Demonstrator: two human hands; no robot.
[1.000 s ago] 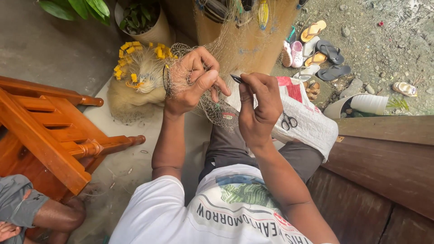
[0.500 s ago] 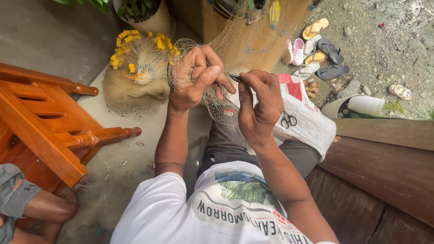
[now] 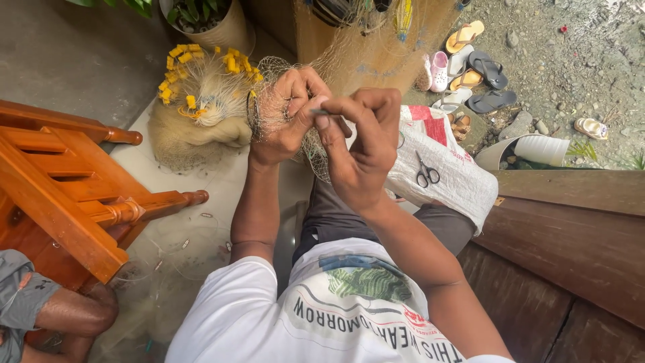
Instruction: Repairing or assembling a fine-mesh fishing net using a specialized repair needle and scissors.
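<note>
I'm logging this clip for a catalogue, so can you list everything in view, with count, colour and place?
fishing net: one, pale fine mesh, bunched between both hands
net heap with floats: one, tan with yellow floats, on the floor upper left
scissors: one pair, grey, on the white sack
white sack: one, white with red, on the right thigh
wooden chair: one, orange-brown, left
sandals: several, mixed colours, top right ground
plant pot: one, beige, top
another person's leg: one, bottom left
left hand: grips the net
right hand: pinches a thin dark tool
</note>
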